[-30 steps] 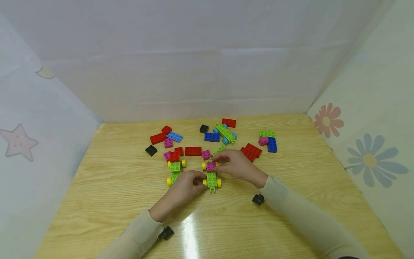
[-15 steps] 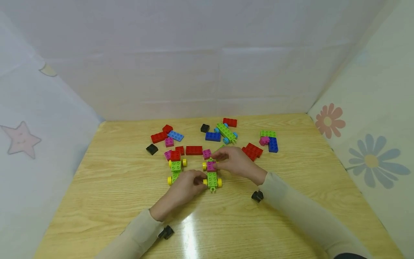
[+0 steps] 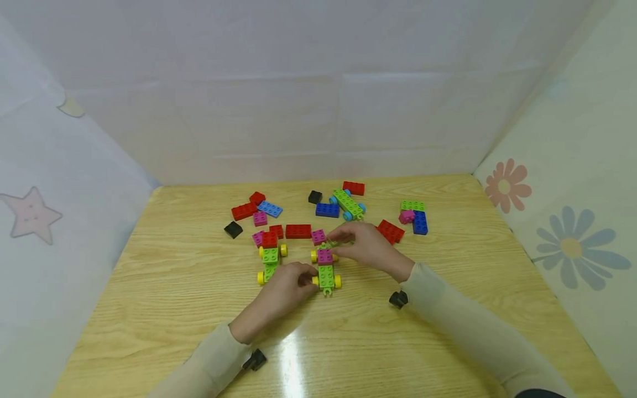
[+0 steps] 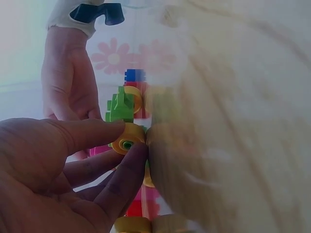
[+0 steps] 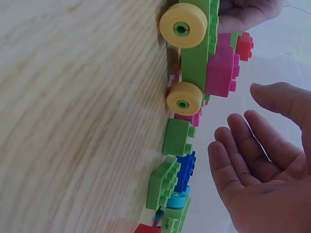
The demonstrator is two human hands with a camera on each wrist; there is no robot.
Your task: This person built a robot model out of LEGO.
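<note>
A green toy car base (image 3: pixel 325 278) with yellow wheels stands on the table, and a pink brick (image 3: pixel 325 256) sits on its far half. My left hand (image 3: pixel 285 288) pinches the near-left yellow wheel (image 4: pixel 128 141) between thumb and fingers, as the left wrist view shows. Just right of the pink brick hovers my right hand (image 3: pixel 367 247). In the right wrist view its fingers (image 5: pixel 238 155) are relaxed and apart from the brick, holding nothing. Left of my left hand is a second green car (image 3: pixel 270 256), topped with a red brick (image 3: pixel 269 239) and partly hidden by that hand.
Loose bricks lie beyond the hands: a long red brick (image 3: pixel 298 231), a blue brick (image 3: pixel 327 210) and black bricks (image 3: pixel 233 230). A green base with light-blue wheels (image 3: pixel 348 204) stands behind. Red bricks (image 3: pixel 391 231) and a dark-blue brick (image 3: pixel 420 223) lie to the right.
My right hand has let go of the pink brick and moved slightly up and to the right. The brick stays on the green base. My left hand has kept its place.
</note>
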